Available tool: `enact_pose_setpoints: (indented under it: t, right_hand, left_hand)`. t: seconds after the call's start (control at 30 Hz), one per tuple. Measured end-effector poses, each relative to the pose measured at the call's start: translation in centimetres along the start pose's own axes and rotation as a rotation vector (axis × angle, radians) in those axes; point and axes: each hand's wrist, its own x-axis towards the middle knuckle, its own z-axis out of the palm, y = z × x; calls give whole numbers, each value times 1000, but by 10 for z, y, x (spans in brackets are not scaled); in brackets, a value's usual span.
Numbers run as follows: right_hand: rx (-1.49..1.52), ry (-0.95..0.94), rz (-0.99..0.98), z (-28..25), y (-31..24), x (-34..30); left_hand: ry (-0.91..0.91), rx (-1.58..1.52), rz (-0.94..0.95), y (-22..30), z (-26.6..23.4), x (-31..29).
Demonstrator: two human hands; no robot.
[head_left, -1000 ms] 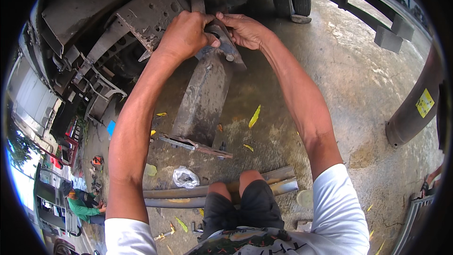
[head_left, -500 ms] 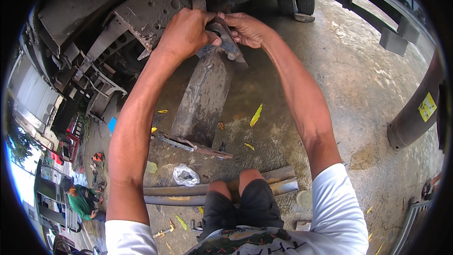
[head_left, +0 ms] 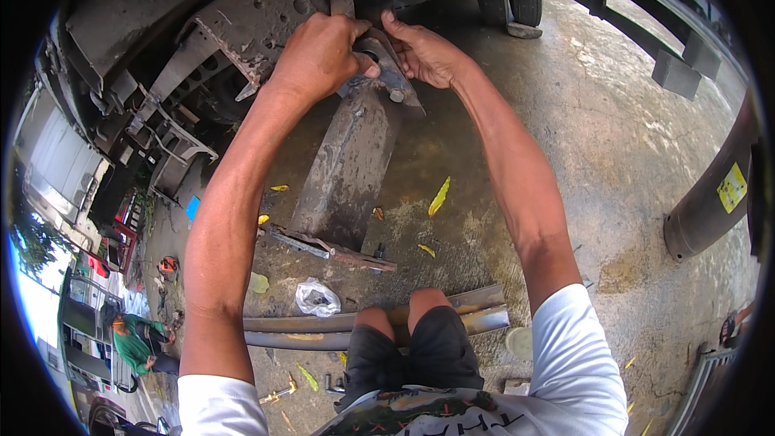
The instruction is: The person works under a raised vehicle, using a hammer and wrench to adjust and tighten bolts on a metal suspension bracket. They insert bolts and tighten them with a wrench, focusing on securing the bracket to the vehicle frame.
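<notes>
A thick rusty metal beam [head_left: 343,157] slants up from the ground, with a bent metal plate [head_left: 391,73] at its upper end. A bolt head [head_left: 396,96] shows on the plate's lower part. My left hand [head_left: 319,56] is closed on the plate's upper left side, its thumb pressed next to a dark round hole. Beside the plate's right edge is my right hand [head_left: 428,52], its thumb raised and apart from the fingers. Those fingers touch the plate's right side; their tips are partly hidden.
The vehicle's chassis, with a perforated steel bracket [head_left: 266,20], hangs just beyond my hands. Long curved metal strips [head_left: 476,311] and a plastic bag [head_left: 317,298] lie near my knees. A dark cylinder [head_left: 706,198] stands at right. A person in green [head_left: 137,343] is at far left.
My right hand has let its thumb off the plate's top edge and raised it, shifting slightly right. The left hand keeps its grip, and the beam has not visibly moved.
</notes>
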Motion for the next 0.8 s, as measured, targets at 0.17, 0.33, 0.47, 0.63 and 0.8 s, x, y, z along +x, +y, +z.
enact_pose_setpoints:
  t: [0.17,0.33,0.47,0.63,0.8]
  right_hand:
    - [148,63,-169,20,4,1]
    - [140,14,-116,14,2,-4]
    - [10,-10,-78,-5,9,12]
    - [100,-36,-180,5,6,8]
    - [69,-22,-89,6,3,5]
  left_hand:
    - [26,-70,45,-5,3,-1]
    - [-31,-33,-20,1,1,2]
    - [48,-76,58,-5,5,3]
    - [-27,-16,28,0,-2,4]
    - [-49,-55,2,3,-4,4]
